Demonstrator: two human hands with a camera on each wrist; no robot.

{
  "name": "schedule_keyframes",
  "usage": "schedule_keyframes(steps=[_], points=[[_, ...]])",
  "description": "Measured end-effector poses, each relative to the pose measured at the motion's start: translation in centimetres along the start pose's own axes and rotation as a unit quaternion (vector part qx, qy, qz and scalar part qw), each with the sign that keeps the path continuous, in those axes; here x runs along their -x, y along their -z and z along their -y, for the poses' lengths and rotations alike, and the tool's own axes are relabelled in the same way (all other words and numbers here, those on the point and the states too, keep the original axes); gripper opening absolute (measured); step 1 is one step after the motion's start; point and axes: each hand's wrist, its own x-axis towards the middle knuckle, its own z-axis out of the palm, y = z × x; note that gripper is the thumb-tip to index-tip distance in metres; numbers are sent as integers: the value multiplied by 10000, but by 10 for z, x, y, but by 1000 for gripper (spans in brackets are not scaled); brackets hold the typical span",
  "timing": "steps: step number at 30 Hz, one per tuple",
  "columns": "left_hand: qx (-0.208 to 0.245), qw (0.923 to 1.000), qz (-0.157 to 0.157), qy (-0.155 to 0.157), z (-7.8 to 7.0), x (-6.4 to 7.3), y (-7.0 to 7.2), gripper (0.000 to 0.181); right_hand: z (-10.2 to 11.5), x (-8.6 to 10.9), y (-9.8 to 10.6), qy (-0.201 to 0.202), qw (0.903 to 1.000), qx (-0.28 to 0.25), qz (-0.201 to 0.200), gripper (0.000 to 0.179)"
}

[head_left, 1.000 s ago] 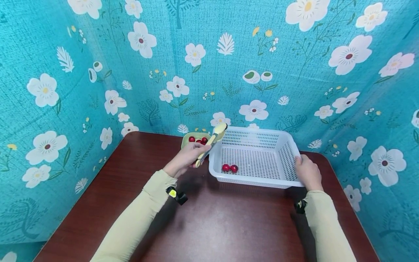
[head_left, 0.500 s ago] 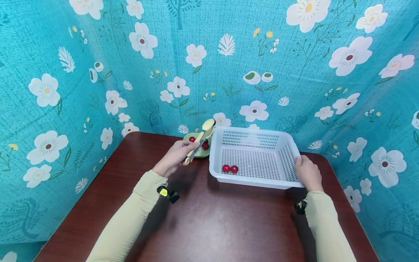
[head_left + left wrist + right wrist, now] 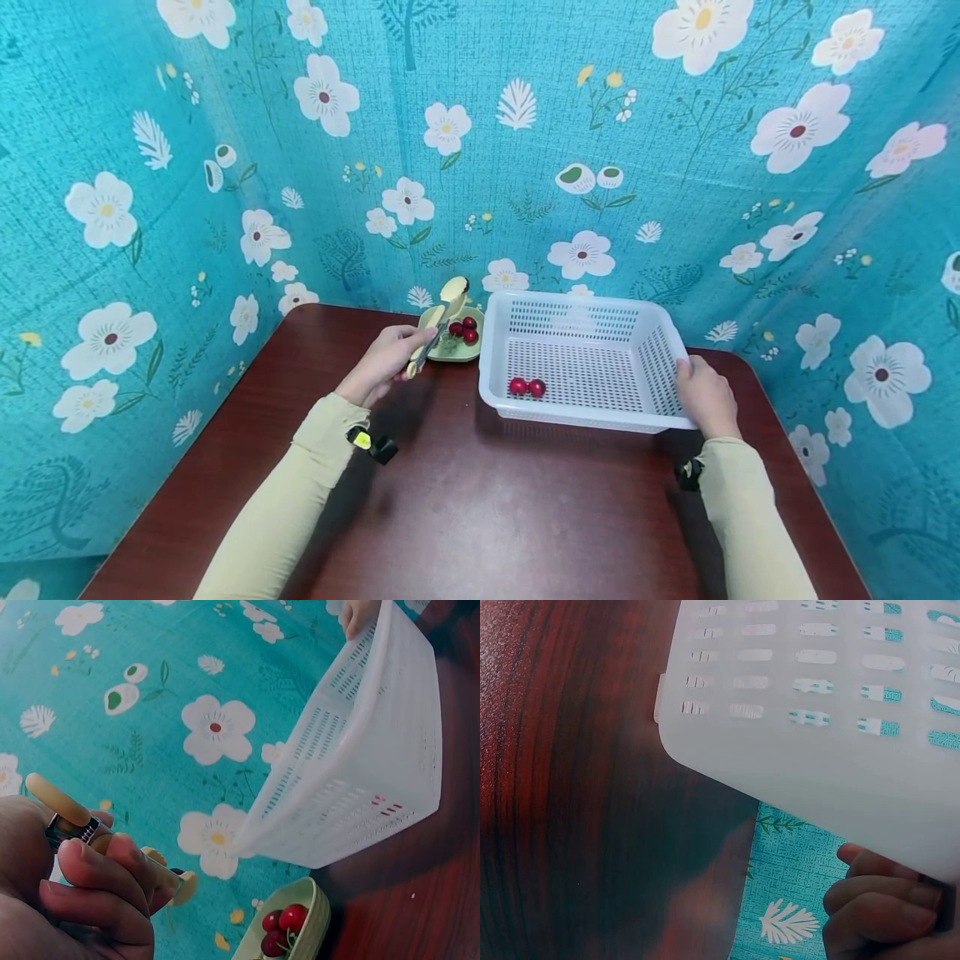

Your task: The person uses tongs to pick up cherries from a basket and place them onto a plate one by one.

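My left hand (image 3: 390, 357) grips a pair of yellow and grey tongs (image 3: 429, 337), curled fingers around the handles. The tongs' rounded heads point up and away, over the left part of a small green dish (image 3: 442, 356). At their tip is a dark spot; what it is, I cannot tell. Several red cherries (image 3: 293, 918) with stems lie in the dish. To its right is a white perforated basket (image 3: 577, 419) with two cherries (image 3: 527, 387) at its near left. My right hand (image 3: 707, 396) holds the basket's right rim, its fingers (image 3: 881, 907) curled beneath the edge.
A dark reddish-brown table (image 3: 517, 508) extends in front of the basket and to the left of the dish. A blue flowered cloth (image 3: 450, 192) hangs right behind the table and along both sides. Basket and dish stand close together at the back.
My left hand has moved left with the tongs, from the basket's left edge to over the dish, uncovering more of the dish. The right hand and basket have stayed put.
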Motion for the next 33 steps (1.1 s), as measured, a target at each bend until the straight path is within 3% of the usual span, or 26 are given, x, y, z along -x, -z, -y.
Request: schedule_keyframes(steps=[9,33], points=[[-7,9999,-117,112,10,-2,9,46,-1,0,0,4,10000,5,43,57],[-190,9989,-195,386,37,-16,15,41,0,1,-2,38,10000,27,-22,55]])
